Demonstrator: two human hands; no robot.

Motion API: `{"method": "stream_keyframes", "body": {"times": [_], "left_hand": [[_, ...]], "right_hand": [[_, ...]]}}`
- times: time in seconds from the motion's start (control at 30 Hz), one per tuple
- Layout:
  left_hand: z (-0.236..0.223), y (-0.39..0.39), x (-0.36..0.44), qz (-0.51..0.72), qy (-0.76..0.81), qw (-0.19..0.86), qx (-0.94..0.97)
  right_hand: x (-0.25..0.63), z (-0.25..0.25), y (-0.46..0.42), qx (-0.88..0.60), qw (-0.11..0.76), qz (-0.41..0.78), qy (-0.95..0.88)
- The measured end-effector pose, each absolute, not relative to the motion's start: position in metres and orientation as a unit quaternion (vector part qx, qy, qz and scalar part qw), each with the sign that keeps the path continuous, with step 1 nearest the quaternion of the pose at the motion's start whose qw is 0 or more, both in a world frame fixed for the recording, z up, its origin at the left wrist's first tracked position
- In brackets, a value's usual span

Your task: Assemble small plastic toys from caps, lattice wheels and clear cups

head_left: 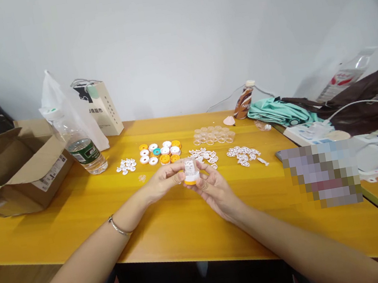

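Note:
My left hand and my right hand meet above the middle of the yellow table. Both pinch a small assembly: a clear plastic cup on an orange base. Just beyond it lie round orange, white and teal caps, a group of clear cups, and piles of small white perforated discs. A bracelet sits on my left wrist.
An open cardboard box stands at the left edge. A water bottle, a plastic bag and a paper bag are behind it. A brown drink bottle, teal cloth, cables and papers crowd the right.

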State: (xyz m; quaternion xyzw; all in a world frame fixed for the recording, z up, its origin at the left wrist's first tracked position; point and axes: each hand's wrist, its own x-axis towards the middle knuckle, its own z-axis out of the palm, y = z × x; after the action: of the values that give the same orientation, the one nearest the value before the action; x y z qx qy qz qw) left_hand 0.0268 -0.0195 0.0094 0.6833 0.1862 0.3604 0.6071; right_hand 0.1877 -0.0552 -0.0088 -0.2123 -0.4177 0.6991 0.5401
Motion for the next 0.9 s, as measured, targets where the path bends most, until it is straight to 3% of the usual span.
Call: {"method": "stream_keyframes", "body": {"times": [0.27, 0.4, 0.63, 0.77, 0.9], "left_hand": [[0.003, -0.017, 0.027, 0.397, 0.223, 0.566, 0.687], [0.001, -0.018, 0.033, 0.423, 0.242, 0.518, 0.703], [-0.008, -0.026, 0.04, 0.362, 0.291, 0.494, 0.735], [-0.007, -0.028, 0.035, 0.277, 0.3, 0.413, 0.814], [-0.005, -0.028, 0.033, 0.243, 0.293, 0.355, 0.854]], "right_hand": [[0.193, -0.01, -0.047, -0.214, 0.538, 0.679, -0.452], [0.199, -0.012, -0.036, -0.249, 0.493, 0.638, -0.536], [0.207, -0.027, -0.022, -0.322, 0.429, 0.515, -0.668], [0.217, -0.029, -0.02, -0.358, 0.346, 0.37, -0.784], [0.223, -0.029, -0.018, -0.378, 0.32, 0.28, -0.823]]}}
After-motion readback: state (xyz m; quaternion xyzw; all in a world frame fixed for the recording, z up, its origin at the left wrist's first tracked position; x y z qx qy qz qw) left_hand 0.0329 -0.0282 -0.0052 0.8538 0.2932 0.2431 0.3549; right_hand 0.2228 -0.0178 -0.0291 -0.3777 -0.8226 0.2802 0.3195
